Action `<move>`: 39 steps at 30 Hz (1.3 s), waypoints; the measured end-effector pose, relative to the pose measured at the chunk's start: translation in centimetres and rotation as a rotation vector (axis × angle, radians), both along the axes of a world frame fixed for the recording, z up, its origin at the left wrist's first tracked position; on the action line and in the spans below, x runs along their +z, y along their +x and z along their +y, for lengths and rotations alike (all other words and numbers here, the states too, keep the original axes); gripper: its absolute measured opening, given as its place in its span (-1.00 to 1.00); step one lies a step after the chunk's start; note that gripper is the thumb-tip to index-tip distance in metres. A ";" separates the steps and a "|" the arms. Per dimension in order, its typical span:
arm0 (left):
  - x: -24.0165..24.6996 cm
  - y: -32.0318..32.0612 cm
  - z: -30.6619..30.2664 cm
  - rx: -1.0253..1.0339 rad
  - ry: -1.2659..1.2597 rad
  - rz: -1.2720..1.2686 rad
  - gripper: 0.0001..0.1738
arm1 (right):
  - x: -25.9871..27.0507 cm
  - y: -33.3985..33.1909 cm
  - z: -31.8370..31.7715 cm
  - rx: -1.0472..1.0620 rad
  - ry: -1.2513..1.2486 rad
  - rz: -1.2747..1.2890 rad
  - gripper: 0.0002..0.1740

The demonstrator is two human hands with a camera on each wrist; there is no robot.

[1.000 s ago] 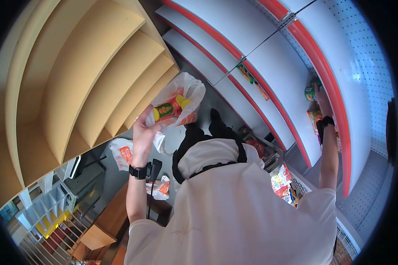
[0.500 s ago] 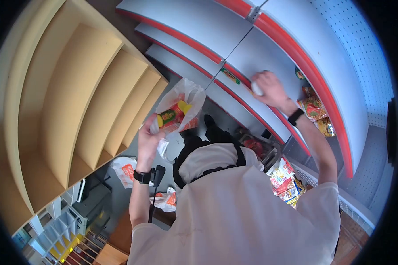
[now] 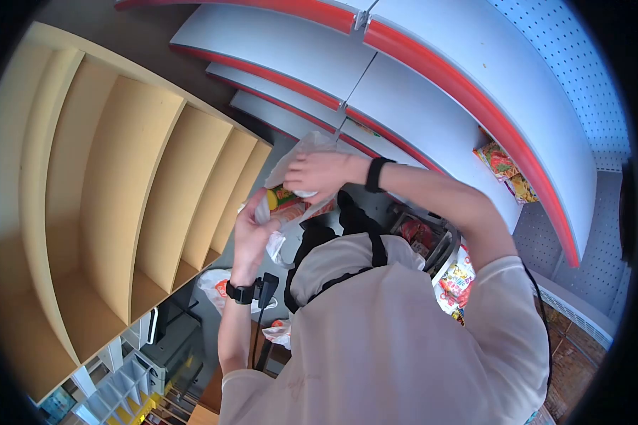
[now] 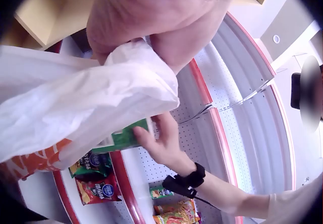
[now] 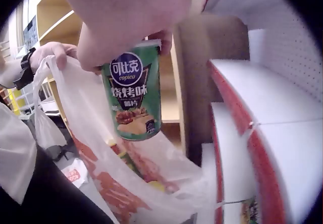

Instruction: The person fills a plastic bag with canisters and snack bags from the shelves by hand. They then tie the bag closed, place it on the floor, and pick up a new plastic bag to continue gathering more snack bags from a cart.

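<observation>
Two hands, one carrier bag (image 5: 83, 98), one green canister (image 5: 135, 110) over its mouth

Each hand is busy: the left hand (image 3: 250, 237) curls its fingers round the rim of the carrier bag, while the right hand (image 3: 322, 173) grasps the green canister by its upper end. One black band sits on each wrist. Two further white bags, a first (image 3: 215, 285) and a second (image 3: 279, 333), lie on the floor below the carrier bag. To its left is one wooden shelf unit (image 3: 120, 142); above it and to its right is white shelving (image 3: 404, 92) with red edges, where at least two snack packets (image 3: 497, 161) sit, well apart from the carrier bag. Just below it, in the left wrist view, are two more packets, one dark green (image 4: 94, 163) and one red (image 4: 99, 188).

The green canister has a pale rim, a round blue badge reading "copico", large white characters and a food picture near its base. That base points down into the open mouth of the carrier bag, which is thin, white and printed in orange-red.

Inside the carrier bag shows one yellow-ended canister (image 3: 273, 196), partly covered; other red items there cannot be counted. The right hand hides the top of the green canister, and in the head view nearly all of it. The shirt cuts off a heap of bright packets (image 3: 456, 280) to the right of the carrier bag, their number unclear
</observation>
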State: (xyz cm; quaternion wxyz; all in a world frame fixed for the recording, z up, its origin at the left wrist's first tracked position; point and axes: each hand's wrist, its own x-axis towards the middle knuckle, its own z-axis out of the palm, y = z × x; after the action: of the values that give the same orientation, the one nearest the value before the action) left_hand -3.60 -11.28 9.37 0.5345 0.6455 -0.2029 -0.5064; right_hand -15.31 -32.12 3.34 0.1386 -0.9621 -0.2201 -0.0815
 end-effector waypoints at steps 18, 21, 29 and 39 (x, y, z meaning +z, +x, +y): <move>3.0 -0.6 0.3 0.010 0.002 -0.085 -0.16 | -13.9 4.1 6.4 -0.319 -0.085 0.183 -0.37; 2.7 -0.2 0.8 0.020 -0.018 -0.064 -0.16 | -10.3 2.1 5.3 -0.213 0.048 0.099 -0.41; -0.9 1.1 3.4 0.042 0.065 -0.040 -0.16 | -2.3 -3.0 -3.8 -0.467 0.306 0.376 -0.60; -3.6 2.1 6.1 0.180 0.078 -0.034 -0.21 | 2.3 -27.6 -22.6 -1.508 -0.225 -0.077 -0.44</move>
State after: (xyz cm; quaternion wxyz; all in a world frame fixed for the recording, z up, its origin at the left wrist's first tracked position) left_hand -1.53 -5.23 5.72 0.5489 0.6900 -0.1333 -0.4526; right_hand -42.91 -54.74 5.67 -0.0613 -0.8567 0.4850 -0.1649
